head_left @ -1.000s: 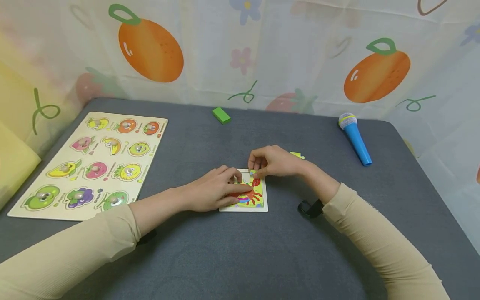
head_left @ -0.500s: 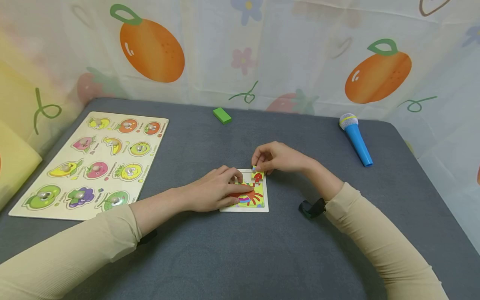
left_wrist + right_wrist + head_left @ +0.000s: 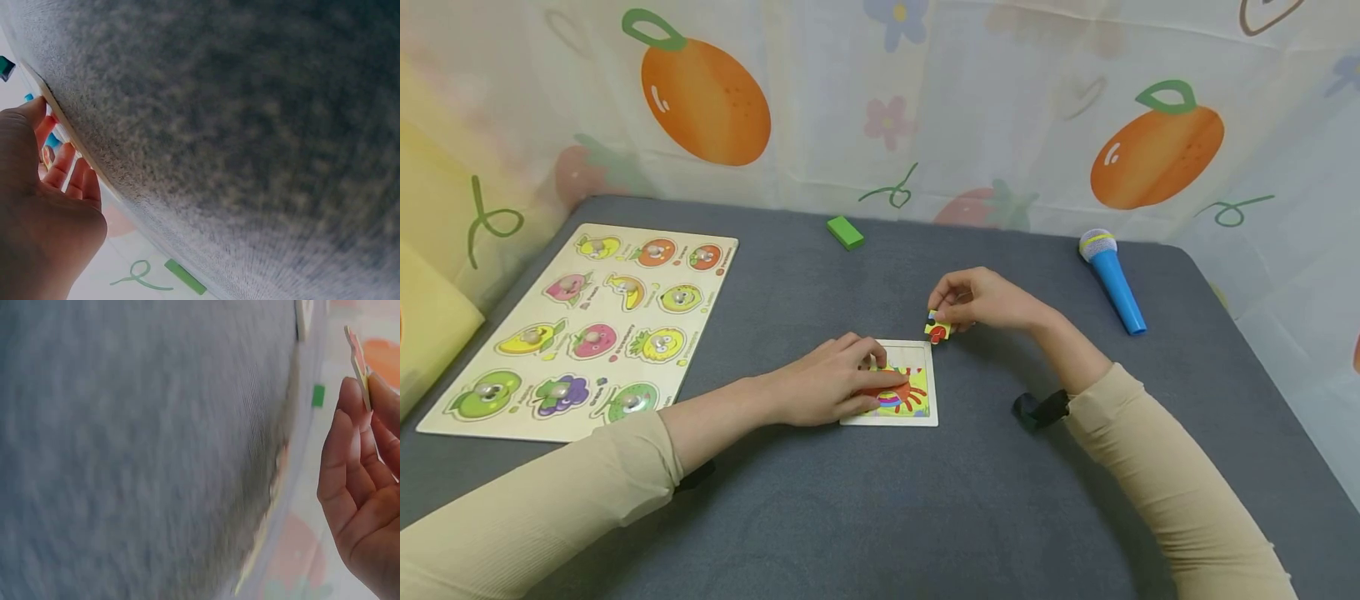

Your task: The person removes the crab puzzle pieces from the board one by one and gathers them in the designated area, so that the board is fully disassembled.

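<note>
Between the thumb and fingers of my right hand (image 3: 981, 298), a small jigsaw piece (image 3: 937, 332) is pinched, yellow with a red claw print. It is raised off the table beyond the top right corner of a small puzzle tray (image 3: 933, 400). The right wrist view shows the same piece (image 3: 357, 355) edge-on at the fingertips. My left hand (image 3: 831, 379) rests on the tray, its fingers lying over the crab picture (image 3: 913, 393) and hiding the left part. A bare pale strip runs along the tray's upper part.
A wooden fruit peg puzzle (image 3: 576, 312) lies at the left. A green block (image 3: 846, 232) is near the back edge, and a blue toy microphone (image 3: 1114, 282) lies at the right. Behind the table hangs a fruit-print cloth (image 3: 820, 108).
My right hand has lifted the claw piece out of the tray's upper right corner and carried it up and to the right. My left hand stays on the tray.
</note>
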`<state>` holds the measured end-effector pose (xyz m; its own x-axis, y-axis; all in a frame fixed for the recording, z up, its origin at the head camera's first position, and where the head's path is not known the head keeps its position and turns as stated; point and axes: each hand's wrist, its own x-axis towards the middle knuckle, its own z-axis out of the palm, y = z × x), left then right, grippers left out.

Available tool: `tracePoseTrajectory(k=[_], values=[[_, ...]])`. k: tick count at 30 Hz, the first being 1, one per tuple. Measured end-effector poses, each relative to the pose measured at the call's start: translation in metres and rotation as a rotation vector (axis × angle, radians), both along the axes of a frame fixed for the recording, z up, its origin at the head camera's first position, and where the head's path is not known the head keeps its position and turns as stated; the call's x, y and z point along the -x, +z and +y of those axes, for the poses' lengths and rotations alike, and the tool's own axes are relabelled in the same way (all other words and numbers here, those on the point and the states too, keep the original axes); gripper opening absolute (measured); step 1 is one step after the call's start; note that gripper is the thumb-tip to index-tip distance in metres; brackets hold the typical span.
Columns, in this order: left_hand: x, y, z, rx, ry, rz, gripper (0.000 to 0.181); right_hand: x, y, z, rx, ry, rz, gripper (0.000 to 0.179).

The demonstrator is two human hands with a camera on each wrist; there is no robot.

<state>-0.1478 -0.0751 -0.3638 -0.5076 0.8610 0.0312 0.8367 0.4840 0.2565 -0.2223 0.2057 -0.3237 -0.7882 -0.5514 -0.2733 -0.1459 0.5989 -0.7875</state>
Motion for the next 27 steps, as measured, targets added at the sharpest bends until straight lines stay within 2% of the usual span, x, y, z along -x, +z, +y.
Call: tracePoseTrajectory(k=[7, 13, 18, 27], values=[[0.000, 0.000, 0.000, -0.039, 0.013, -0.025, 0.042, 0.007, 0.006, 0.029, -0.021, -0.088, 0.058, 0.026], [-0.001, 0.002, -0.001, -0.040, 0.035, -0.085, 0.051, 0.008, 0.009, 0.056, -0.043, -0.123, 0.077, 0.031], [-0.003, 0.005, -0.001, -0.053, 0.048, -0.119, 0.061, 0.009, 0.008, 0.077, -0.064, -0.148, 0.070, 0.033], [-0.004, 0.005, 0.000, -0.050, 0.054, -0.126, 0.062, 0.010, 0.004, 0.103, -0.136, -0.171, 0.013, 0.033]])
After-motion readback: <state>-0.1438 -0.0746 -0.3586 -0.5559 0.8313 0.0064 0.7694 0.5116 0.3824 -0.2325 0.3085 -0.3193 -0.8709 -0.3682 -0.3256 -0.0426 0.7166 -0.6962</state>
